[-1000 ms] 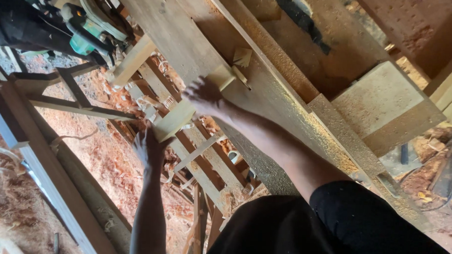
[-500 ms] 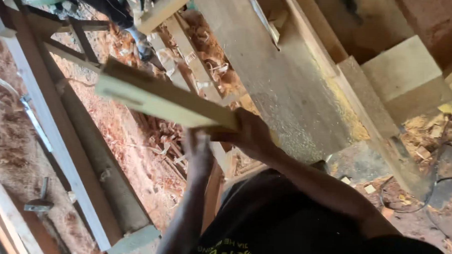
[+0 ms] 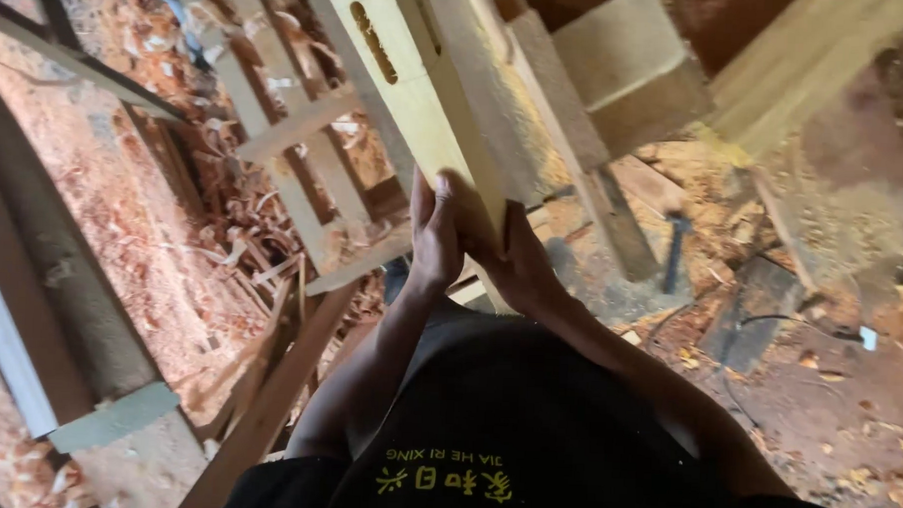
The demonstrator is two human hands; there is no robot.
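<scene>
Head view, looking steeply down past a black shirt. Both hands are closed around the near end of a pale wooden board: left hand wrapped on its left edge, fingers curled over the face; right hand gripping the right edge from beneath, thumb up along the side. The hands sit side by side, nearly touching, both clamped on the board. The board rises away from the body toward the top of frame, tilted, its far end carrying a slot-shaped mortise cut into the face. It appears to lie against or just above a sawdust-covered bench; contact cannot be confirmed. A square block stands on the bench just beside the board, to its right. Judgement on handling: the piece is long and held at one end only, so the far end will swing; spreading the hands further apart along the edges would likely steady it, and fingers are best kept off the underside where it meets the bench. A ladder-like wooden frame lies left of the board, among shavings covering the floor. A hammer-like tool rests on the ground to the right, blurred. Containers: none in view; nothing is boxed or binned, and the shavings lie loose. A grey beam crosses the lower left.
</scene>
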